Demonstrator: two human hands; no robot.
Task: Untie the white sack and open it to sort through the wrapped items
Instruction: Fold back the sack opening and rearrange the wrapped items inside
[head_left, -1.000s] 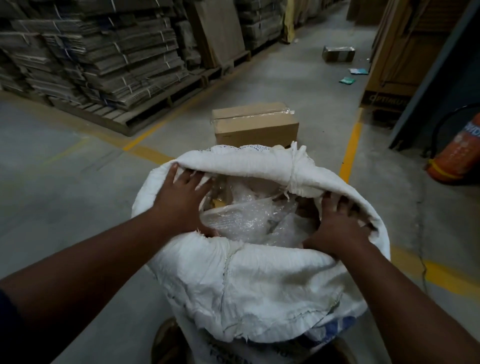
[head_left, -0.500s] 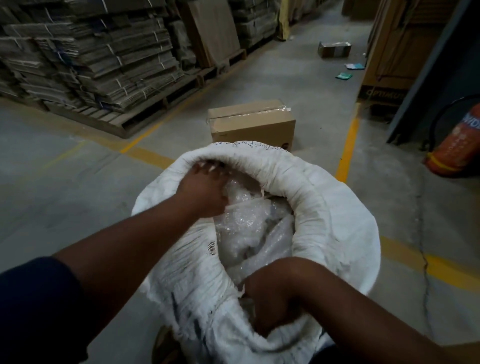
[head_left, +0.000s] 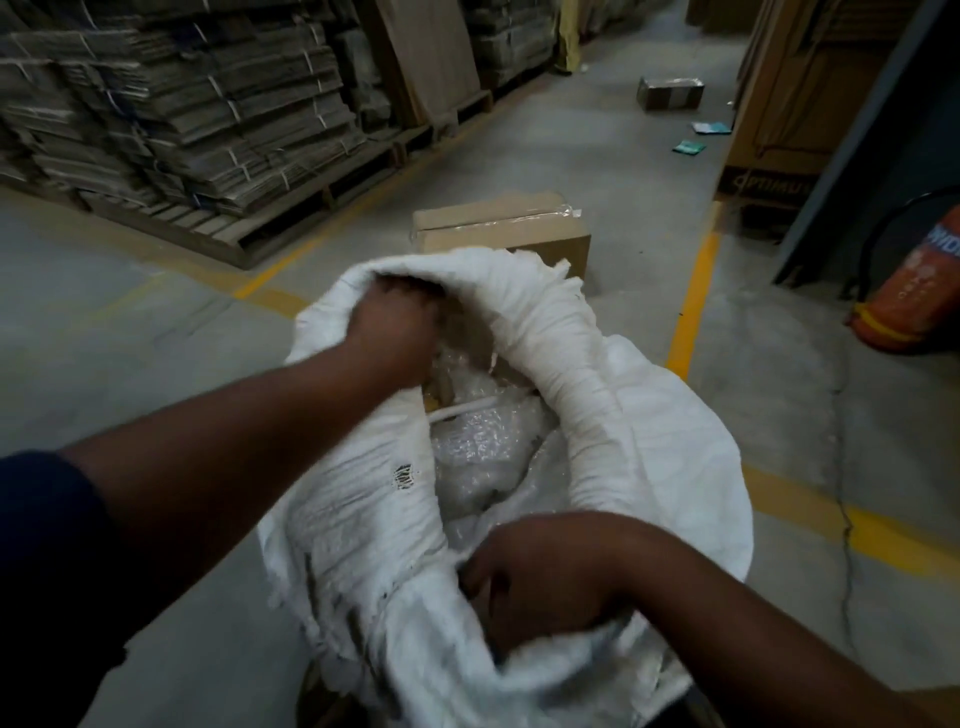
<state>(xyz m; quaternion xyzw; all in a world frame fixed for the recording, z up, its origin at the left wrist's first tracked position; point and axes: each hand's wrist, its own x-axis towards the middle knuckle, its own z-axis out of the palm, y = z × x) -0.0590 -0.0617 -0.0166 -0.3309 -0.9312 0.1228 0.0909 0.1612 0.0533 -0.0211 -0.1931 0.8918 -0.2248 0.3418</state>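
- Progress is looking well along to me: the white woven plastic sack (head_left: 649, 415) is standing on the grey concrete floor (head_left: 156, 322) just in front of me. Its mouth is gaping wide with no tie closing it, so I am judging the untying as done.
- My left hand (head_left: 395, 338) is reaching to the far left of the mouth, its fingers curling over the rolled rim and gripping the cloth there.
- My right hand (head_left: 540, 577) is working at the near edge, fingers closing round a bunch of the fabric; blur is hiding exactly how the fingertips are lying.
- Between the two hands the clear bubble-wrapped bundles (head_left: 478, 452) are showing inside the sack, packed close. A thin white strip is lying across them, and I cannot tell what it is.
- None of the bundles is lying out on the floor that I am seeing, so I am reckoning the sorting is not yet begun. What is remaining is to spread the rim fully and lift the wrapped pieces out one by one.
- A taped brown cardboard box (head_left: 498, 228) is sitting on the floor just beyond the sack.
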